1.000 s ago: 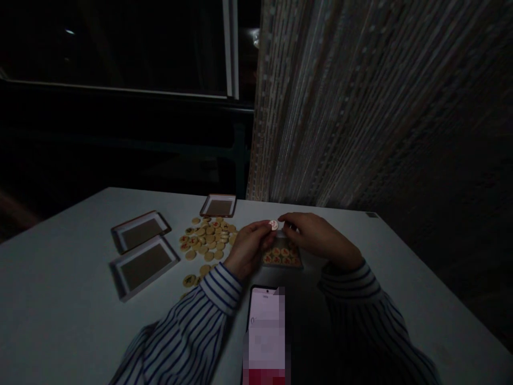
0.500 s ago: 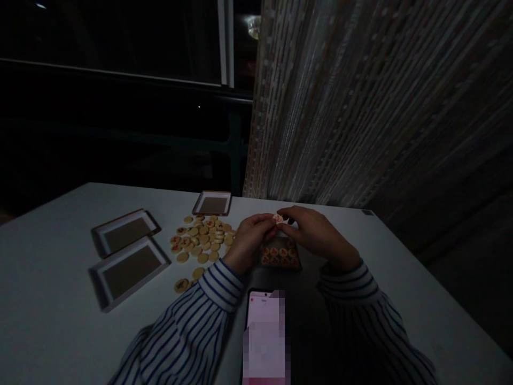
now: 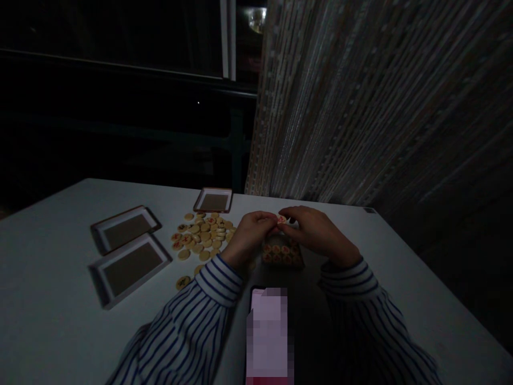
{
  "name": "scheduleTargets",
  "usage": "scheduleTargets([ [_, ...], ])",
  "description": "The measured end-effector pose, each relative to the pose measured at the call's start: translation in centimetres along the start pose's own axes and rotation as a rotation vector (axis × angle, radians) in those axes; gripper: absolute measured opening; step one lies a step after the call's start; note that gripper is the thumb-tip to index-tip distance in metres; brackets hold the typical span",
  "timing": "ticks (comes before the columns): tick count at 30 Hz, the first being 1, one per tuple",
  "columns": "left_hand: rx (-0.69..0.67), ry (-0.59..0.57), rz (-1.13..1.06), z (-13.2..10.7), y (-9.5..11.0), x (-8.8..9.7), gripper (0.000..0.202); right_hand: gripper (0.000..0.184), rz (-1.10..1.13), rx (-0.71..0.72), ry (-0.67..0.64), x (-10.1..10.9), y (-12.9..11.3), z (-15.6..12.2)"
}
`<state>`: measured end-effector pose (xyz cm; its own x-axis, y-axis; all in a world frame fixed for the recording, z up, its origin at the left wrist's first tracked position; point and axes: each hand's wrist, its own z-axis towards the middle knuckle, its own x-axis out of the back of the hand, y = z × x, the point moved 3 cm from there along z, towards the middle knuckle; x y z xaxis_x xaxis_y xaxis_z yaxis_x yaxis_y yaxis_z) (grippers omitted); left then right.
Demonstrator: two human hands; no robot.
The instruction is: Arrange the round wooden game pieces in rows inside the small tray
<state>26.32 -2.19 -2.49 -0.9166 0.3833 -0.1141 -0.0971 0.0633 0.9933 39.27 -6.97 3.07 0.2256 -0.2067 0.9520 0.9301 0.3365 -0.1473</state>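
My left hand and my right hand meet over a small box filled with round wooden game pieces with red marks. Both hands pinch one such round piece between their fingertips, just above the box's far edge. To the left of my left hand lies a loose heap of pale round pieces on the white table. Striped sleeves cover both forearms.
Two shallow box trays lie at the left and a smaller tray sits behind the heap. A lit phone lies near the table's front edge. A beaded curtain hangs behind the table; the room is dark.
The round piece and both hands have sunk a little toward the box, and the fingertips have closed in around it. The camera view has shifted slightly.
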Motion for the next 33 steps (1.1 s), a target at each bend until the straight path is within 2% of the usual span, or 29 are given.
scheduleTargets([
  [5, -0.205, -0.002, 0.778, 0.2, 0.5, 1.9, 0.029, 0.034, -0.101, -0.066, -0.054, -0.6, 1.0, 0.0],
  [7, -0.219, -0.071, 0.974, 0.0, 0.5, 2.3, 0.029, 0.033, -0.13, -0.087, -0.092, -1.0, 1.4, 0.0],
  [11, -0.179, -0.203, 1.222, -0.3, -0.2, 2.6, 0.028, 0.03, -0.16, -0.101, -0.144, -1.8, 1.9, 0.1],
  [20, -0.129, -0.245, 1.412, -0.5, -0.8, 3.0, 0.03, 0.027, -0.148, -0.091, -0.25, -3.9, 2.7, 0.3],
  [33, -0.145, -0.259, 1.46, -0.5, -0.7, 3.3, 0.027, 0.03, -0.238, -0.118, -0.401, -5.8, 3.1, 0.4],
])
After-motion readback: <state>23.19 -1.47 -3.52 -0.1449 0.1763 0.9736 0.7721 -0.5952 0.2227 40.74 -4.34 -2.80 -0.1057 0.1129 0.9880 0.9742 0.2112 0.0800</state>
